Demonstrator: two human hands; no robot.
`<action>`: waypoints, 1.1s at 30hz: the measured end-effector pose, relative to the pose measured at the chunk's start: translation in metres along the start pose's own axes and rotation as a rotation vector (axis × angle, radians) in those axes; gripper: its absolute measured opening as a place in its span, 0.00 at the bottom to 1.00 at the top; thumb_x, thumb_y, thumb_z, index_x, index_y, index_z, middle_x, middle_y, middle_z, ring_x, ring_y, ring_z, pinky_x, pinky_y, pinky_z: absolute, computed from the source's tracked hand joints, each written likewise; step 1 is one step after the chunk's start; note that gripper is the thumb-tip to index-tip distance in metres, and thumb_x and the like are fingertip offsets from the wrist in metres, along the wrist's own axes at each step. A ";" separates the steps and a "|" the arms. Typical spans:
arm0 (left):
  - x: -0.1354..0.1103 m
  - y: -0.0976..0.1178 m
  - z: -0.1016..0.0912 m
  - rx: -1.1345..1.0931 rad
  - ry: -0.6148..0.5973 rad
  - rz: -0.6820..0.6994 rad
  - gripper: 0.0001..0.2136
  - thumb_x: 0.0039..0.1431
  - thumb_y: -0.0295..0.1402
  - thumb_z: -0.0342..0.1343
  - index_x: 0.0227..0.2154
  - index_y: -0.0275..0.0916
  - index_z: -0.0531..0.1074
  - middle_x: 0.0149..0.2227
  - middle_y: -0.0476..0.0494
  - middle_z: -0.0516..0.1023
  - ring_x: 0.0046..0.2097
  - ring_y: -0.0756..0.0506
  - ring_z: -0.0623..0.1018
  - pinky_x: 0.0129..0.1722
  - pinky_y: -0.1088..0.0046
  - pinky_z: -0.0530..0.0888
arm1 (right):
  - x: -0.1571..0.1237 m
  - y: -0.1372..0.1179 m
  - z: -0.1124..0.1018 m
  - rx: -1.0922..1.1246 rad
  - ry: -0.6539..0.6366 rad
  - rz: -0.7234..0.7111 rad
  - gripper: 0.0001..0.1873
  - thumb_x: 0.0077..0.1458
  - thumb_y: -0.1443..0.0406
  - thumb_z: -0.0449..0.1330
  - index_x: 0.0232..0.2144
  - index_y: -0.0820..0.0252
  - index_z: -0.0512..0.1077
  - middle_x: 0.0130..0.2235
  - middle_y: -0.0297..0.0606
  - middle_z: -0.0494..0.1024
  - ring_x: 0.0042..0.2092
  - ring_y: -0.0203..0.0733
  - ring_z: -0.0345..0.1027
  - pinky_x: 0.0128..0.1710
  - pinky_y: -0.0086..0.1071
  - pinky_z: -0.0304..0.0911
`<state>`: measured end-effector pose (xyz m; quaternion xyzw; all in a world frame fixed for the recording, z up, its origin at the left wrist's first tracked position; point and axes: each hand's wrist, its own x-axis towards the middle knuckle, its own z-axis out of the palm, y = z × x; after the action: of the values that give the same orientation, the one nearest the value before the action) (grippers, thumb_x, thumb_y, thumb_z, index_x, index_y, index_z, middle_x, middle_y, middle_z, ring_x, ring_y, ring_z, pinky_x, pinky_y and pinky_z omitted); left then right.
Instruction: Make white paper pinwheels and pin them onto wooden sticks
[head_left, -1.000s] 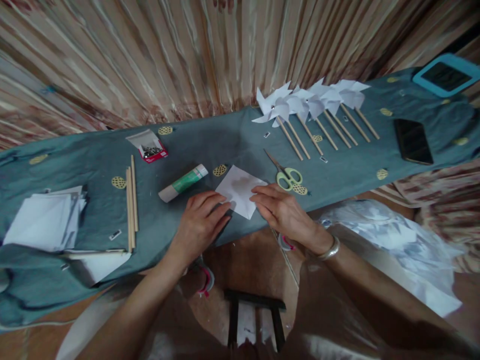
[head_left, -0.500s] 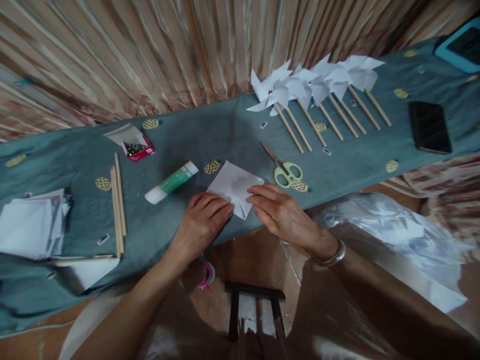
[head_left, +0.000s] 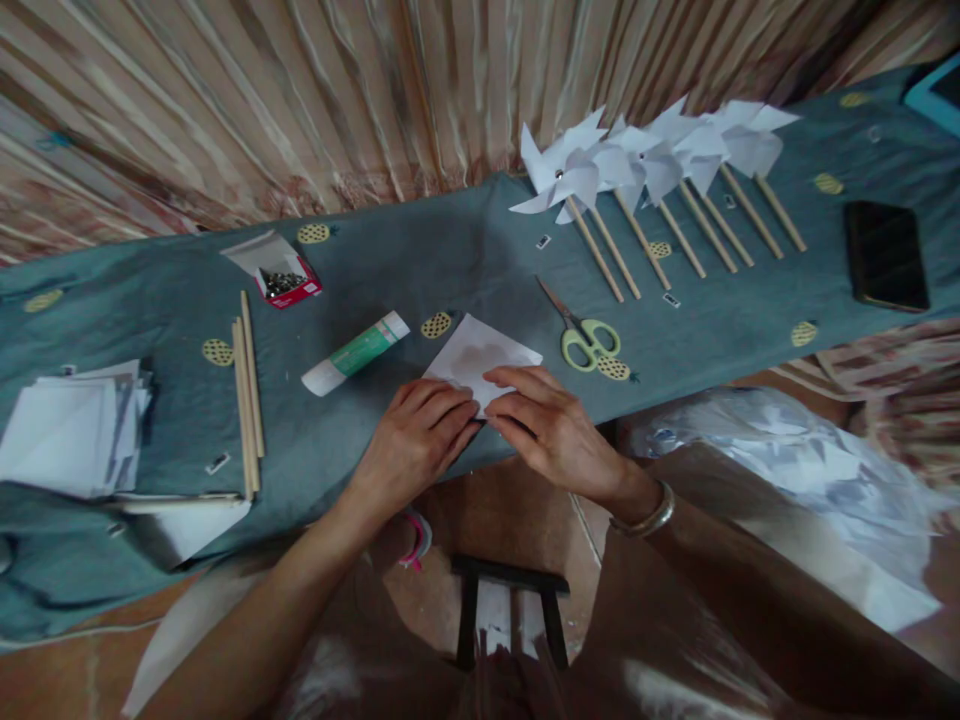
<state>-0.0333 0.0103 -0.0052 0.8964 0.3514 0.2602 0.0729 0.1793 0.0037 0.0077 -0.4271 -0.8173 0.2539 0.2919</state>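
A white square of paper (head_left: 480, 357) lies on the teal cloth near the table's front edge. My left hand (head_left: 414, 445) rests fingers-down on its near left corner. My right hand (head_left: 550, 428) presses its near right part, fingers stretched flat over the sheet. The fingertips of both hands meet over the paper's near edge, which they hide. A glue stick (head_left: 355, 353) lies just left of the paper and green-handled scissors (head_left: 585, 335) just right of it.
Several finished white paper pinwheels on wooden sticks (head_left: 645, 165) lie at the back right, a black phone (head_left: 886, 257) beyond them. Wooden sticks (head_left: 247, 405), a paper stack (head_left: 71, 428) and a red box of pins (head_left: 279, 275) lie left. A white plastic bag (head_left: 787, 470) sits lower right.
My hands have drawn closer together over the paper's near edge, covering more of the sheet. The view has shifted slightly.
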 end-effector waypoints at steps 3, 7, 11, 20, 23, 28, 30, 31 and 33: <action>0.001 0.005 -0.001 -0.039 0.017 -0.018 0.07 0.63 0.31 0.56 0.42 0.37 0.75 0.40 0.41 0.81 0.44 0.42 0.77 0.44 0.62 0.75 | 0.000 -0.001 0.003 0.061 0.014 0.052 0.06 0.61 0.67 0.58 0.34 0.58 0.75 0.52 0.45 0.76 0.54 0.46 0.69 0.56 0.47 0.64; 0.001 0.011 0.002 -0.172 0.055 -0.155 0.05 0.64 0.30 0.55 0.38 0.38 0.76 0.35 0.44 0.79 0.39 0.46 0.77 0.40 0.67 0.75 | 0.000 0.000 0.005 0.121 0.040 0.134 0.03 0.59 0.66 0.61 0.34 0.56 0.76 0.52 0.43 0.77 0.54 0.47 0.70 0.56 0.48 0.62; 0.002 0.012 0.006 -0.275 0.103 -0.268 0.06 0.64 0.32 0.56 0.37 0.39 0.77 0.36 0.44 0.78 0.39 0.47 0.77 0.41 0.68 0.76 | 0.003 0.000 0.007 0.137 0.072 0.197 0.05 0.59 0.65 0.60 0.33 0.56 0.77 0.50 0.43 0.77 0.53 0.47 0.70 0.56 0.47 0.62; 0.009 0.013 0.008 -0.327 0.075 -0.386 0.05 0.63 0.32 0.57 0.38 0.41 0.77 0.35 0.45 0.81 0.39 0.46 0.79 0.43 0.66 0.76 | 0.007 0.001 0.010 0.156 0.153 0.238 0.04 0.57 0.67 0.61 0.31 0.55 0.77 0.47 0.41 0.78 0.50 0.46 0.72 0.52 0.45 0.65; 0.009 0.013 0.008 -0.322 0.069 -0.417 0.04 0.63 0.32 0.57 0.38 0.40 0.76 0.35 0.45 0.81 0.39 0.45 0.79 0.42 0.66 0.76 | 0.009 0.002 0.011 0.176 0.176 0.262 0.04 0.55 0.68 0.62 0.30 0.55 0.76 0.46 0.40 0.79 0.49 0.46 0.72 0.52 0.45 0.65; 0.010 0.012 0.008 -0.329 0.051 -0.445 0.04 0.63 0.32 0.57 0.37 0.40 0.76 0.37 0.45 0.82 0.39 0.45 0.79 0.43 0.66 0.76 | 0.010 0.000 0.009 0.166 0.179 0.263 0.06 0.57 0.70 0.60 0.29 0.56 0.75 0.46 0.41 0.78 0.50 0.46 0.72 0.53 0.45 0.64; 0.010 0.012 0.008 -0.332 0.055 -0.449 0.04 0.62 0.31 0.57 0.37 0.40 0.76 0.36 0.45 0.82 0.39 0.45 0.80 0.43 0.67 0.76 | 0.011 0.000 0.008 0.172 0.176 0.266 0.06 0.57 0.70 0.60 0.29 0.56 0.74 0.46 0.42 0.79 0.51 0.46 0.72 0.53 0.44 0.64; 0.010 0.012 0.008 -0.333 0.062 -0.449 0.04 0.62 0.31 0.57 0.37 0.40 0.76 0.36 0.45 0.82 0.39 0.46 0.80 0.43 0.67 0.76 | 0.010 0.000 0.007 0.178 0.178 0.277 0.06 0.57 0.69 0.60 0.29 0.56 0.74 0.46 0.42 0.79 0.51 0.46 0.72 0.53 0.44 0.64; 0.011 0.012 0.008 -0.336 0.075 -0.449 0.03 0.62 0.30 0.58 0.37 0.40 0.76 0.36 0.45 0.82 0.39 0.46 0.80 0.43 0.68 0.76 | 0.010 0.001 0.007 0.195 0.187 0.314 0.05 0.57 0.68 0.60 0.31 0.55 0.75 0.47 0.41 0.78 0.51 0.46 0.71 0.52 0.44 0.65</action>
<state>-0.0155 0.0087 -0.0036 0.7612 0.4954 0.3252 0.2633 0.1708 0.0115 0.0050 -0.5408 -0.6816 0.3333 0.3631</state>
